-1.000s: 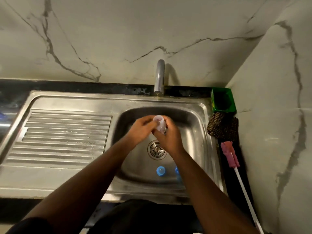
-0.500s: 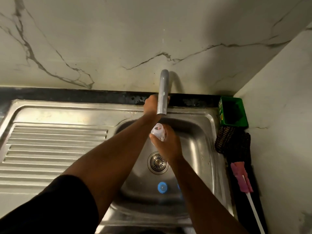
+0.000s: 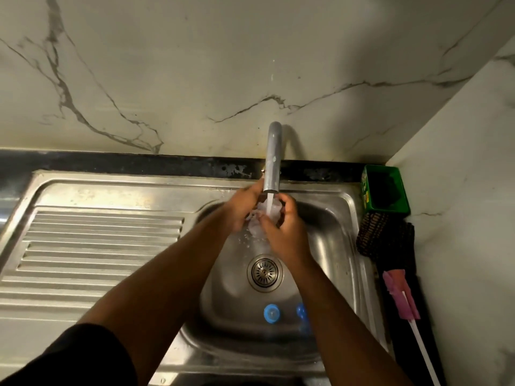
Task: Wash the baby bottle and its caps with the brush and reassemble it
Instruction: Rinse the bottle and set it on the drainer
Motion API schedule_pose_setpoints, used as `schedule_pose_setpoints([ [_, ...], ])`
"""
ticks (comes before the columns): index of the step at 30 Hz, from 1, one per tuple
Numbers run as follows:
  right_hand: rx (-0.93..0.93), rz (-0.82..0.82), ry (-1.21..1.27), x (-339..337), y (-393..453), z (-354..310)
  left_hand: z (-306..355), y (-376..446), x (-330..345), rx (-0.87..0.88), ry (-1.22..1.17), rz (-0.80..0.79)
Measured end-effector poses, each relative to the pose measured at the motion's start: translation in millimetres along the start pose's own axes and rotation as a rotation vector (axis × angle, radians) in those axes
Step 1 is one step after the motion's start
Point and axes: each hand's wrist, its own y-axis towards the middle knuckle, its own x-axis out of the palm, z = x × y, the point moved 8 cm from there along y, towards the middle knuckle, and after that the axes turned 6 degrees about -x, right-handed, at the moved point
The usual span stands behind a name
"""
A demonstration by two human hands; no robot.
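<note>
Centre frame, under the running tap [image 3: 272, 160]: I see my left hand [image 3: 242, 208] and right hand [image 3: 284, 232] both gripping the clear bottle [image 3: 257, 229]. Blue cap [image 3: 271, 313] in sink [image 3: 328, 246], lower centre; brush [image 3: 401, 295] on surface, right.

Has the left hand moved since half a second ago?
Yes. The left hand left the tap base and came down to the bottle under the spout.
</note>
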Motion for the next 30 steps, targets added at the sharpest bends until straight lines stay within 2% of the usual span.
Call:
schedule_pose_setpoints([
  [3,-0.085,0.037,-0.091,-4,-4,-15,-41,-26,10,-0.102,-0.153,-0.145],
  [6,-0.038,0.006,-0.073,-2,-9,-16,-59,-32,-3,0.020,-0.211,-0.057],
  [9,0.147,-0.188,0.131,12,-9,-8,-59,-38,-21,0.158,-0.345,0.096],
  [12,0.017,-0.417,-0.080,25,-18,-27,-48,-50,-32,0.277,-0.319,0.222],
  [14,-0.100,-0.472,-0.168,28,-25,-39,-40,-54,-34,0.252,-0.252,0.234],
  [15,-0.169,-0.451,-0.211,26,-27,-45,-39,-54,-34,0.201,-0.237,0.216],
  [17,-0.260,-0.263,-0.277,10,-20,-56,-39,-56,-30,0.056,-0.245,0.145],
  [19,-0.171,-0.027,-0.139,-9,-14,-56,-40,-57,-23,-0.007,-0.332,0.107],
  [20,-0.099,0.013,-0.018,-8,-15,-55,-40,-56,-19,-0.011,-0.386,0.096],
  [22,-0.033,-0.027,0.100,9,-19,-53,-40,-56,-5,-0.018,-0.453,0.009],
  [25,-0.044,-0.046,-0.014,10,-17,-47,-48,-60,4,-0.095,-0.378,-0.070],
  [28,-0.015,0.014,-0.003,-3,-12,-41,-49,-56,-12,-0.064,-0.129,0.049],
  [30,-0.050,-0.080,-0.022,5,-14,-44,-46,-49,-28,0.031,-0.102,0.148],
])
